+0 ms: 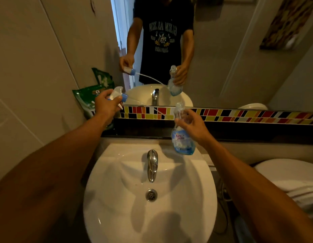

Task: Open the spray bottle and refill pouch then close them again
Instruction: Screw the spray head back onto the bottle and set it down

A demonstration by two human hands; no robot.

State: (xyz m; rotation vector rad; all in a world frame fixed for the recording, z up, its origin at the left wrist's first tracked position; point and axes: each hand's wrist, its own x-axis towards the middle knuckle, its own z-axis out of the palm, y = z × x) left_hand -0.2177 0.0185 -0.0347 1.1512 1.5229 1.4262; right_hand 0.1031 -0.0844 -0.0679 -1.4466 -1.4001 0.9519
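While the spray bottle [182,137] stands open above the sink [148,199] rim in the right hand [193,128] grip, the left hand [106,104] clasps its trigger head [119,96], tube trailing, before the green refill pouch [85,98] on the worktop

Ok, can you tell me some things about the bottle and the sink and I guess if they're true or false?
1. The spray head is screwed onto the bottle. False: it is off, held apart in the left hand, with its thin tube trailing toward the bottle.
2. The right hand holds the bottle near its neck. True.
3. Water is running from the tap. False: no water shows, and the sink looks dry.
4. A green refill pouch stands by the wall behind the left hand. True.
5. The bottle is full to the top. False: blue liquid shows only at the bottom.
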